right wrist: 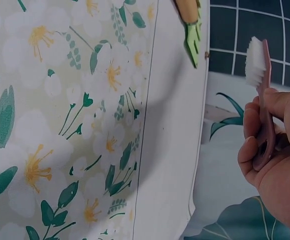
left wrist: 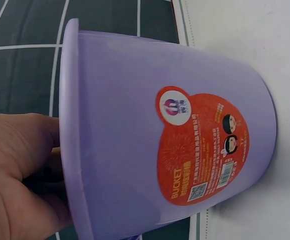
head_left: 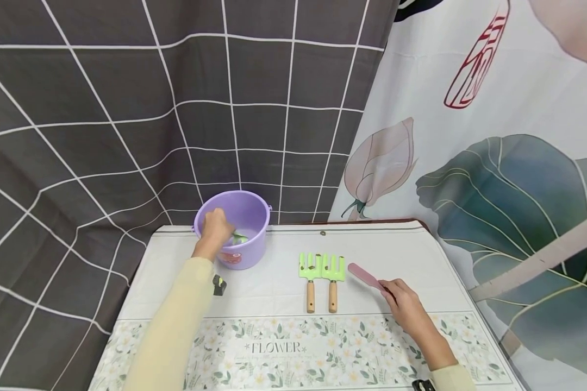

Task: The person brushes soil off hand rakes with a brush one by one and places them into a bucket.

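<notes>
My left hand (head_left: 215,231) reaches over the rim of a purple bucket (head_left: 254,247). Beside its fingers, inside the bucket, a small green object (head_left: 239,238) is partly visible. In the left wrist view the bucket wall (left wrist: 120,135) hides the fingertips, so any hold on the green object cannot be made out. My right hand (head_left: 405,304) grips the looped handle of a pink brush (head_left: 365,275); its white bristles (right wrist: 255,62) show in the right wrist view. Left of the brush lie two green hand forks with wooden handles, the left fork (head_left: 310,274) beside the right fork (head_left: 333,274).
A white cloth with a floral band (head_left: 274,353) covers the table. Small brown bits lie on the fork heads, and a brown speck (head_left: 323,233) sits near the back edge. A dark gridded curtain (head_left: 259,130) hangs behind, a flower-print curtain (head_left: 391,163) at right.
</notes>
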{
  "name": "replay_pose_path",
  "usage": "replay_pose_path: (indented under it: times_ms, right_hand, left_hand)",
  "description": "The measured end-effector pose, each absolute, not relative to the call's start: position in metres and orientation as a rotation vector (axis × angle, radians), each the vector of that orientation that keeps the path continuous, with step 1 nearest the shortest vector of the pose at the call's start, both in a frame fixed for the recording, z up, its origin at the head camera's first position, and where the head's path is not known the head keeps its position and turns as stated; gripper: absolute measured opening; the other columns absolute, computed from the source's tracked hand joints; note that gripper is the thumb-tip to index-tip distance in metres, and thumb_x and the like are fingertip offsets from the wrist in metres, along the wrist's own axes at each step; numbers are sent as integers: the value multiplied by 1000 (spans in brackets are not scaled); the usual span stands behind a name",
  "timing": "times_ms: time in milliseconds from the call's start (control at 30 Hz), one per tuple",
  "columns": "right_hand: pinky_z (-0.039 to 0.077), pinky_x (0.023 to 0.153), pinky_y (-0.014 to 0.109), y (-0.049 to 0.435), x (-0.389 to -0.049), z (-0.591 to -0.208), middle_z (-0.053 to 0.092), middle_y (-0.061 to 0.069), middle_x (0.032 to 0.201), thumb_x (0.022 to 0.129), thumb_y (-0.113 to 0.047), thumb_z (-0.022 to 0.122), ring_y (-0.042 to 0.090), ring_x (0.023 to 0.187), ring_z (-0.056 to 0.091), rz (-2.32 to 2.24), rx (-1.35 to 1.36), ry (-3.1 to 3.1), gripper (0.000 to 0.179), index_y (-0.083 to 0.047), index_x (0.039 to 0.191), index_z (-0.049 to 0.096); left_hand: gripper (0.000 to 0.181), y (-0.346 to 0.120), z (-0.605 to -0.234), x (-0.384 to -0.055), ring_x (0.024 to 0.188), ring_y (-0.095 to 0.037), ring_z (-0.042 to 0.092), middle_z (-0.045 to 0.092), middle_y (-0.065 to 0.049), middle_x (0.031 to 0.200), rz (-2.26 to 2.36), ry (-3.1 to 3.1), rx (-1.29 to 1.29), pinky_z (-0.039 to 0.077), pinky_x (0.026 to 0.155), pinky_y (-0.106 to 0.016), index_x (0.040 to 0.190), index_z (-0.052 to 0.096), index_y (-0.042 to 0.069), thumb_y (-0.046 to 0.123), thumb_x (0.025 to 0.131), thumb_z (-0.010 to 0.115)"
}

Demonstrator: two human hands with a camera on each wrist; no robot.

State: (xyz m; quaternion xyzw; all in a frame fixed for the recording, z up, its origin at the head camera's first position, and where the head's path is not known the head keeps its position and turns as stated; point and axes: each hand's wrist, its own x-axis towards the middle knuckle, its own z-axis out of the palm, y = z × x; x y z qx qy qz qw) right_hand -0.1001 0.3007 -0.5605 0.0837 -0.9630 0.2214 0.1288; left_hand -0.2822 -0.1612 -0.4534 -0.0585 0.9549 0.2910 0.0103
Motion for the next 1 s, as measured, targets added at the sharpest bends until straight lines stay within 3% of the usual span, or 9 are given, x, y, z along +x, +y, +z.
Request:
replay_pose_path:
  times_ms: [333,600,1000]
  right_hand:
    - [59,69,39,301,-101,-558,67,12,104,94,1,71,23,88,67,630,264,-2767,29,1,123,70]
    - [58,67,36,302,-100,-558,67,11,103,94,1,71,22,87,66,630,267,-2768,28,2,123,71]
    - [57,67,34,305,-100,-560,67,9,103,95,0,71,19,86,66,649,252,-2790,27,0,123,72]
  left_hand:
    - [12,-154,-458,-299,93,-41,73,74,-25,94,937,3012,-236,61,90,-48,93,72,-7,3,88,75]
    - [27,-154,-462,-305,104,-45,71,72,-30,107,866,2962,-316,60,95,-48,106,71,-10,4,85,80]
    - [35,-151,-465,-312,115,-49,65,69,-32,117,817,2932,-355,57,101,-51,111,70,-9,1,80,83]
